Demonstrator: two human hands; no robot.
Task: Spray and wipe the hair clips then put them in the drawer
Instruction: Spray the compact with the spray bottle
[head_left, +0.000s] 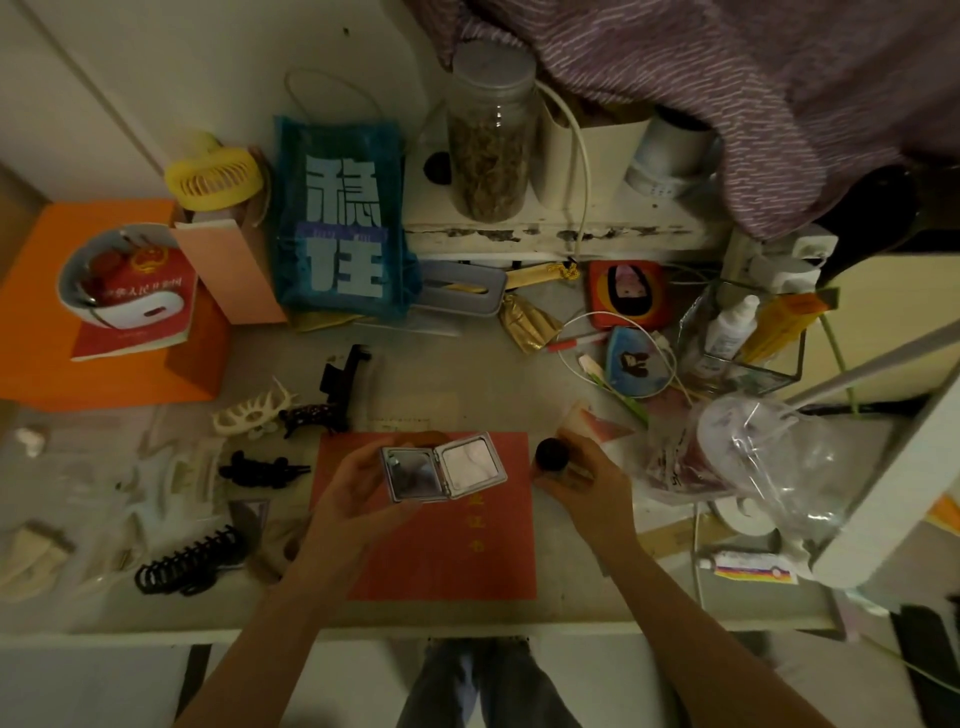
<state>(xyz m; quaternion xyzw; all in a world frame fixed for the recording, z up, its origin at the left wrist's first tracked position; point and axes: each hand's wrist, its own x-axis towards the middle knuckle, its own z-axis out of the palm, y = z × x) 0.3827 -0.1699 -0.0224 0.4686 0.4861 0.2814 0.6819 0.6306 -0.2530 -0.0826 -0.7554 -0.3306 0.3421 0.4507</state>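
Six hair clips lie on the desk's left half: a white spiked claw clip (255, 413) beside a dark patterned clip (306, 415), a black clip (340, 379) behind them, a black bow-shaped clip (262, 470), a cream claw clip (189, 473), and a black banana clip (189, 564) nearest the edge.

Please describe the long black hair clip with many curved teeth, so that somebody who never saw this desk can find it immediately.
Start from the red booklet lying at the desk's near edge. Look to its left, past the person's left forearm: the black comb-like clip lies closest to the edge. Unlike the cream claw clip and the small black clip behind it, it is long, with a row of looped teeth.
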